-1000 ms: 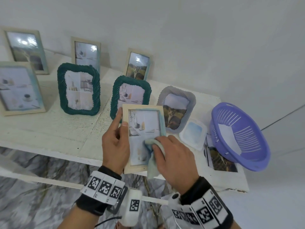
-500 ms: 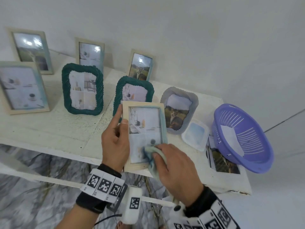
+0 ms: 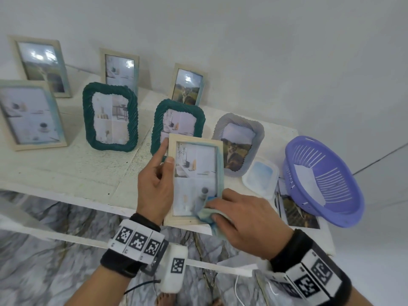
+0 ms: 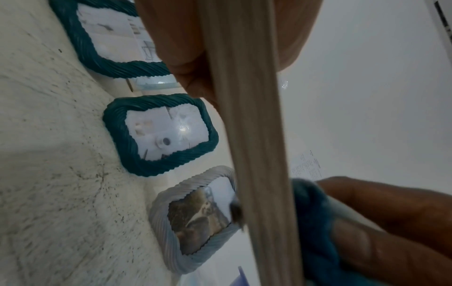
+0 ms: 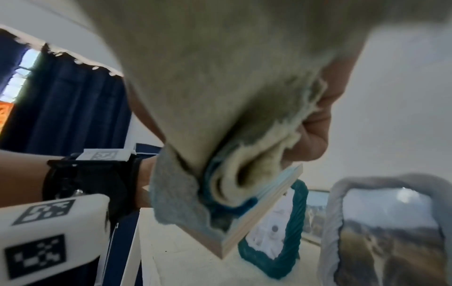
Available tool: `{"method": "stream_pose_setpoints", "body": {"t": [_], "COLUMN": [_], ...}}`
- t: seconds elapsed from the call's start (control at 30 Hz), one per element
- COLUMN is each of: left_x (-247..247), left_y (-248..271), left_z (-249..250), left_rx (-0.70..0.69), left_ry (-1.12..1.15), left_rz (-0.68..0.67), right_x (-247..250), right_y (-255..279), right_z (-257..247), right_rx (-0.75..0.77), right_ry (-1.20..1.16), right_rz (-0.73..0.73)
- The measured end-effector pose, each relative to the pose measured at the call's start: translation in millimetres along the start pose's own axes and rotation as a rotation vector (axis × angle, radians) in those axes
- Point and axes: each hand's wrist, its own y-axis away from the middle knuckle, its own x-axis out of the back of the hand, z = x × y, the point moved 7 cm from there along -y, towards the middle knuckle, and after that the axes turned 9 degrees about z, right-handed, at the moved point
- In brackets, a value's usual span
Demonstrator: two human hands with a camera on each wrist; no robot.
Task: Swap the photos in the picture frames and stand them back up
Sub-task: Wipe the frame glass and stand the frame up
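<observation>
wiping the glass of a held wooden frame

the white painted bench (image 3: 55,173) runs along a pale wall and carries a row of standing frames. at its right end sits a round purple slotted plastic basket (image 3: 326,180), tilted, with a loose photo print (image 3: 295,213) lying flat partly under it and a clear rectangular plastic lid (image 3: 260,180) just beside. standing on the bench are a large dark green rope-edged frame (image 3: 110,118), a smaller dark green rope-edged frame (image 3: 176,120) and a grey rope-edged frame with a cat photo (image 3: 238,144), with pale wooden frames behind and to the left. in front of these, off the bench and over its front edge, is the light wooden rectangular frame (image 3: 194,182), upright, photo facing the person. the left hand (image 3: 156,184) grips its left edge, thumb on the front, index finger straight up along the side. the right hand (image 3: 245,219) has its fingers curled round a blue and cream cloth (image 3: 207,214), pressed on the glass at the lower right corner
</observation>
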Motion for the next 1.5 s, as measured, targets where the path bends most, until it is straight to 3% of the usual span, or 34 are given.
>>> {"method": "stream_pose_setpoints", "body": {"t": [0.13,0.27,0.33,0.43,0.53,0.7,0.8,0.93,1.03,1.2,1.33,1.5], "left_x": [-3,-11,-11,-7,-6,-16,-22,-22,-21,-26,-26,-23], "left_y": [1,10,13,12,13,20,26,24,22,22,20,16], "left_z": [0,5,6,0,-6,0,0,-4,0,0,2,0], "left_rx": [0.008,-0.014,-0.008,0.024,0.053,0.016,0.017,0.035,0.007,0.009,0.003,0.003], "left_ry": [0.01,0.005,0.006,-0.018,-0.018,-0.026,-0.04,-0.043,-0.05,-0.055,-0.07,-0.079], "left_rz": [0.006,-0.01,-0.021,-0.037,-0.047,-0.052,-0.064,-0.07,-0.055,-0.056,-0.061,-0.051], "right_x": [18,28,27,18,20,33,37,25,22,47,78,70], "right_y": [-10,-21,-21,-10,-2,-17,-23,-7,6,8,21,28], "right_z": [0,9,6,-5,-1,14,17,4,9,36,93,139], "right_rx": [0.044,-0.037,-0.003,0.141,0.215,0.143,0.021,0.136,0.171,0.035,-0.246,-0.51], "right_ry": [0.216,0.203,0.119,-0.034,0.026,0.255,0.201,-0.047,-0.057,0.017,-0.121,-0.011], "right_rz": [0.157,0.286,0.266,0.107,0.016,0.152,0.26,0.178,0.117,0.332,0.59,0.577]}}
